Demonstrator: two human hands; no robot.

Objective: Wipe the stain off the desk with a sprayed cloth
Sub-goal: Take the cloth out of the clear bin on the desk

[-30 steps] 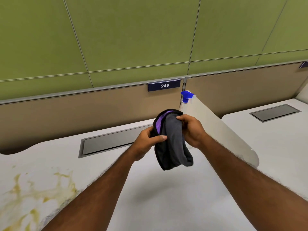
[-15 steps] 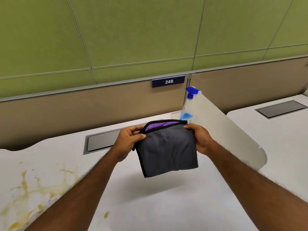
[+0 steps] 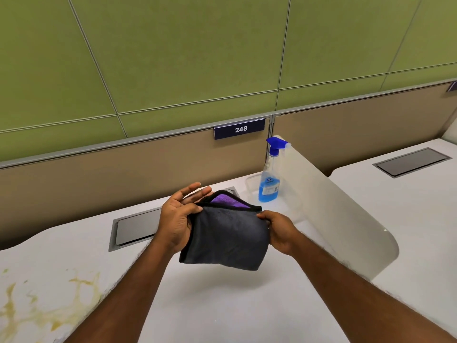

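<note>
We are in an open-plan office: white desks (image 3: 222,305) split by a white curved divider (image 3: 333,206), beige-and-green partition panels (image 3: 173,70), a navy "248" seat-number plate (image 3: 239,129), recessed grey cable hatches (image 3: 134,227).

Green wall panels (image 3: 197,45), tan partition (image 3: 99,174)

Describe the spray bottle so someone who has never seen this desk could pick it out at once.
Find the dark blue number plate reading 248 on the tan partition behind the white desk. Just below and to its right, against the white curved divider panel, stands the clear plastic spray bottle. It is the only upright thing on the desk, with a bright blue trigger head and blue liquid inside.
</note>
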